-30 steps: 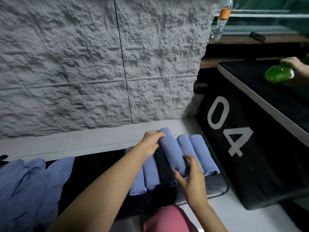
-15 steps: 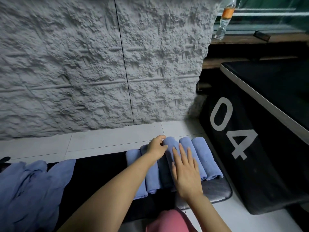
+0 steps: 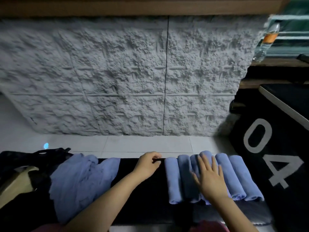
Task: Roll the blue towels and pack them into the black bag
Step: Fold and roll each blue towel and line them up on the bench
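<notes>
Wall: a grey, rough-textured wall (image 3: 117, 81) is seen beyond both hands, with a vertical seam running down it above the left hand.
Floor: white tiles (image 3: 133, 144) are seen just past the fingertips, between the hands and the wall.
Black box: a black box (image 3: 287, 206) marked "04" in grey is placed to the right of the right hand, close beside the outermost roll.
Black bag: the black bag (image 3: 150, 198) is spread flat under both forearms; its far edge is held by the left hand.
Loose towels: a crumpled heap of blue towels (image 3: 80, 181) is laid on the black bag, to the left of the left hand and apart from it.
Rolled towels: a row of rolled blue towels (image 3: 237, 178) is laid side by side on the black bag, touching one another, under and on both sides of the right hand.
Right hand: the right hand (image 3: 210, 180) is laid flat on the middle rolls, fingers straight and spread, nothing grasped.
Left hand: the far edge of the black bag is pinched between thumb and curled fingers of the left hand (image 3: 147, 166), just left of the leftmost roll.
Bottle: a clear bottle (image 3: 267, 41) with an orange label is stood on a wooden ledge, well above and beyond the right hand.
</notes>
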`<state>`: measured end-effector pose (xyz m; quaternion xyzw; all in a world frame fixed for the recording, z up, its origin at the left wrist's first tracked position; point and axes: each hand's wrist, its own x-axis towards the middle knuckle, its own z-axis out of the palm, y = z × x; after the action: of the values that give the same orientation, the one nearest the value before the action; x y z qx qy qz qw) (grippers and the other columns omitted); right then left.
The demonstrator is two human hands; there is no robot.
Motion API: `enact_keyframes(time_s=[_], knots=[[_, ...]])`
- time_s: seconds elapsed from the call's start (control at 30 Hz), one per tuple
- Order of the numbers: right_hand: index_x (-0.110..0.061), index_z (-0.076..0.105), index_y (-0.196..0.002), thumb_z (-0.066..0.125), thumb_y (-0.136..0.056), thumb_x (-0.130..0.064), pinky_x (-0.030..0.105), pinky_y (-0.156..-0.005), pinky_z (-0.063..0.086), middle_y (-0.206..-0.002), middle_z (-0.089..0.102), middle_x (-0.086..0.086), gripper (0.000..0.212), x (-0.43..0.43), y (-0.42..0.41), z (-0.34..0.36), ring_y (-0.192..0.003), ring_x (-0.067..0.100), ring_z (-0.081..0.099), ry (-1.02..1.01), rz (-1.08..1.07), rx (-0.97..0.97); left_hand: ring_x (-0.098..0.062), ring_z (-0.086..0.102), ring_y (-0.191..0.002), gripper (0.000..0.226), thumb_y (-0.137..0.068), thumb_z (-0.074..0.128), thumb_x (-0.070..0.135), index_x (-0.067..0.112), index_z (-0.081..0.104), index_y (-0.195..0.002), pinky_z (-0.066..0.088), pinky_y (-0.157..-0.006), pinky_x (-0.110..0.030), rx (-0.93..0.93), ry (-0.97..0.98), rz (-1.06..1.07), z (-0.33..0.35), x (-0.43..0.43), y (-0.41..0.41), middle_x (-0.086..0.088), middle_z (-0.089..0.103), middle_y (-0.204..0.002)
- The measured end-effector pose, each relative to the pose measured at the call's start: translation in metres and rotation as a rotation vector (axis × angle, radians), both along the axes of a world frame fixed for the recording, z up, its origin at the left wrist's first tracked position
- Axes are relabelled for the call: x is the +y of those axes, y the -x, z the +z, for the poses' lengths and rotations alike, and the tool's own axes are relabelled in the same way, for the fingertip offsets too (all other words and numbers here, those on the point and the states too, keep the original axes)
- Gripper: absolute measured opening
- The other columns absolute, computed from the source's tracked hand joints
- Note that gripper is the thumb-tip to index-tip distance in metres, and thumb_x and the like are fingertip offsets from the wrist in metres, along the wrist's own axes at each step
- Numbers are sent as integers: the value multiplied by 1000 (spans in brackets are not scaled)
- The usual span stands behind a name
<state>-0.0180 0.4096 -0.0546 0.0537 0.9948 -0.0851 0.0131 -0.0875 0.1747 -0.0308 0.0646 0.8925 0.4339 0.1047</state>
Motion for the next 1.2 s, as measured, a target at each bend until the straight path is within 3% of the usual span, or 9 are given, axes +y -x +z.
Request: enact_keyframes(time_s=[0.07,0.13,0.23,0.4,0.47,0.6,0.83,0.97,1.2], knots=[[-16,45,-137,32,-83,-54,43,-105,27,-145,44,5,67,-36,5,14,-131,35,44,22,118,81,-18,60,-102,19,-84,65,14,19,67,-103,48,-90,-29,114,144,21,7,-53,-6,0,65,-109],[-18,42,-140,30,-85,-54,45,-110,32,-147,42,2,67,-83,5,26,-135,34,39,85,219,97,-19,56,-103,16,-84,65,23,25,64,-100,47,-86,-32,213,393,64,12,-106,-18,5,61,-107],[-25,20,-149,28,-91,-52,39,-118,8,-158,14,-5,65,-148,3,23,-147,25,5,186,352,79,-24,49,-108,30,-81,65,37,23,57,-106,42,-84,-36,276,754,302,13,-174,-35,1,55,-111],[-27,15,-150,45,-93,-40,31,-112,-9,-159,10,-9,66,-214,1,10,-147,20,-1,208,429,40,-24,53,-106,43,-82,58,55,16,56,-101,45,-84,-34,46,886,349,-20,-257,-40,-4,56,-108],[-27,19,-149,47,-90,-38,32,-111,-7,-157,17,-9,66,-225,1,3,-147,22,5,213,442,39,-24,58,-91,23,-85,61,38,16,54,-80,45,-71,-33,76,808,348,-27,-267,-40,-5,58,-93],[-27,20,-149,46,-90,-37,33,-113,-4,-156,22,-9,65,-221,4,5,-146,23,10,173,446,38,-26,53,-56,43,-86,58,15,17,33,-51,36,-51,-31,171,575,496,-16,-269,-33,-9,54,-57],[-27,30,-144,47,-93,-38,31,-114,21,-145,41,-7,56,-206,16,39,-136,20,32,226,422,6,-21,43,-66,15,-93,43,1,4,52,-82,31,-56,-28,190,-106,596,62,-244,-15,-12,49,-72],[-24,51,-129,54,-92,-30,24,-98,40,-125,60,-6,38,-224,24,90,-117,13,52,591,403,22,-18,40,-66,23,-93,53,12,9,51,-71,31,-62,-30,258,-96,424,107,-224,-16,-16,48,-70],[-10,59,-103,58,-84,-19,22,-76,42,-90,62,-5,21,-258,34,217,-83,2,54,882,552,266,-5,43,-58,27,-81,58,45,25,57,-63,36,-59,-26,445,-151,27,213,-179,-34,4,50,-57]])
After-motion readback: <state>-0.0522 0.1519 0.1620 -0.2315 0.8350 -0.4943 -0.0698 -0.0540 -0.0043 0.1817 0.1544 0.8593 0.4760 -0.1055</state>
